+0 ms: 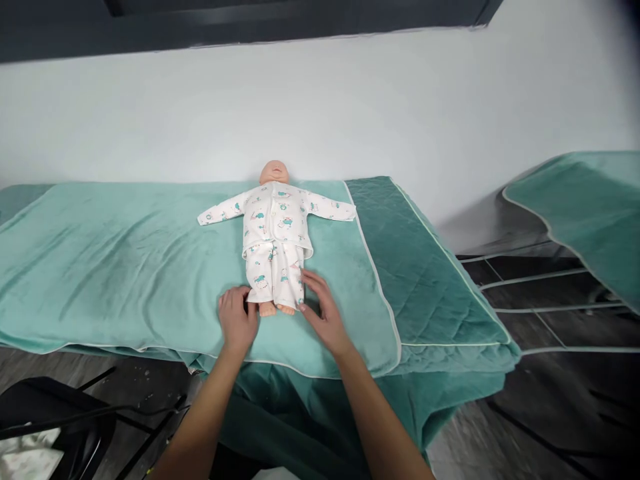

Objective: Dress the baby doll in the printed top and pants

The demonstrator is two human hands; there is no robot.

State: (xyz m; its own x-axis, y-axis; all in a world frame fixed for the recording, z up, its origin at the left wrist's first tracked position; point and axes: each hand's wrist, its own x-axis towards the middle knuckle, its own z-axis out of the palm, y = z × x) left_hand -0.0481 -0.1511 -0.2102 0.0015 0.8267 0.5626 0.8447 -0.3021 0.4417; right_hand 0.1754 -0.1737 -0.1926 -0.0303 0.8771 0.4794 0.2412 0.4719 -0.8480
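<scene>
A baby doll (275,172) lies on its back on a light teal blanket (125,267), head toward the wall, arms spread. It wears a white printed shirt (277,217) and matching trousers (275,273), with bare feet showing at the hem. My left hand (237,320) rests on the blanket beside the doll's left-side trouser cuff, fingers together against it. My right hand (323,307) lies flat with fingers apart along the other trouser leg, touching its edge.
The blanket covers a bed with a darker quilted teal cover (425,280) hanging over its right end. A white wall runs behind. Another teal-covered surface (580,200) stands at the right. A black chair (55,420) sits at lower left on the dark floor.
</scene>
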